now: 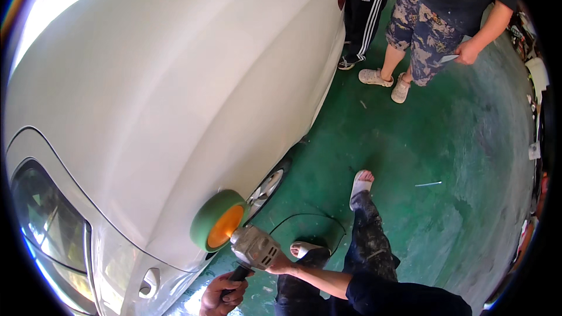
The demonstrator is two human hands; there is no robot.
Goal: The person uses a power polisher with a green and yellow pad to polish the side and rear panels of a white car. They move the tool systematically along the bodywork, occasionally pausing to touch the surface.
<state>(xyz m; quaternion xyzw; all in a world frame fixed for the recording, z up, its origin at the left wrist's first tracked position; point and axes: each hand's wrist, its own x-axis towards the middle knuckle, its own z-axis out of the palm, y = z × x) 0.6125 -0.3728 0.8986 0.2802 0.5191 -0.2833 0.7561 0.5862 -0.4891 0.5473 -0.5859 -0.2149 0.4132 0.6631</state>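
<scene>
An angle polisher [256,247] with a grey metal head is held between my two hands at the lower middle. My left hand [218,296] wraps round its black side handle [239,273]. Behind the head, my right hand [282,264] is closed on the body, most of which my hand hides. The thick green foam pad [202,222] with an orange backing [225,226] stands on edge at the pale car's side panel [170,216], near the wheel [270,184]. Whether the pad touches the paint or spins, I cannot tell.
A car door window [50,216] and door handle [150,284] lie at the left. A black cord [319,215] loops over the green floor [410,140] by my feet. Two people stand at the far end, one holding a flat thing [449,58]. Clutter lines the right edge.
</scene>
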